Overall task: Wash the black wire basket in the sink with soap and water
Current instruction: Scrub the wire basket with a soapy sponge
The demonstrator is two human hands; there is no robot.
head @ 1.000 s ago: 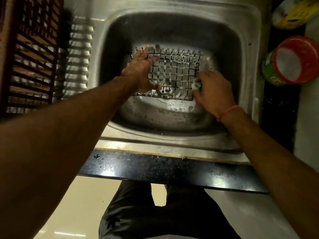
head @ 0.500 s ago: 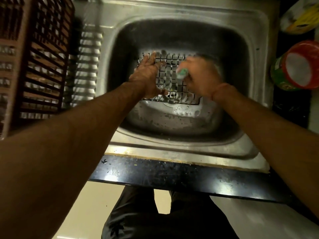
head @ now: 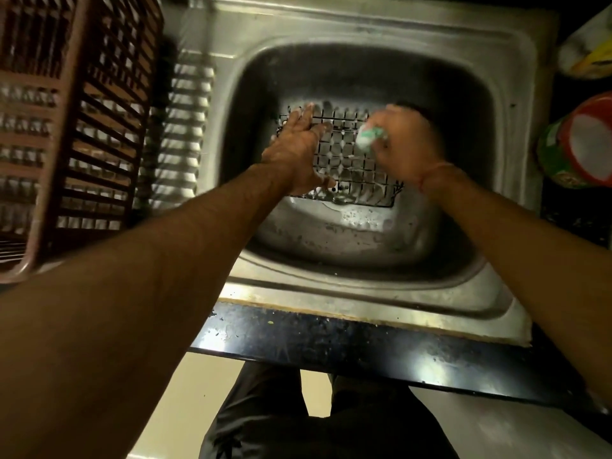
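**Op:** Logging largest first. Steel sink [head: 516, 104] fills the view, set into the dark worktop [head: 331, 339]. Brown slatted crate [head: 82, 127] on the left drainer; red-lidded tub [head: 583, 140] off to the right.

**Desk:** And the basket?

**Op:** Black wire basket [head: 341, 154] sits inside the basin, lying against the far half of the bowl, its near edge over the wet floor of the sink. Suds cling to the wires.

**Desk:** Hands?

**Op:** My left hand [head: 298, 150] lies flat on the basket's left side, fingers [head: 306, 115] straight and spread, pressing it steady, not curled round anything. My right hand [head: 407, 144] is clenched round a green-and-white scrubber [head: 369, 135], holding it on the mesh near the far right corner.

**Desk:** Anything changed?

**Op:** Yes. A second ago the scrubber was down at the near right edge; half a second ago, mid-mesh; now it's up by the far rim. Left hand hasn't shifted. I read that as scrubbing strokes travelling across the grid.

**Desk:** Meaning for the task?

**Op:** Soaping is well underway. No running water visible, so my guess is that rinsing remains.
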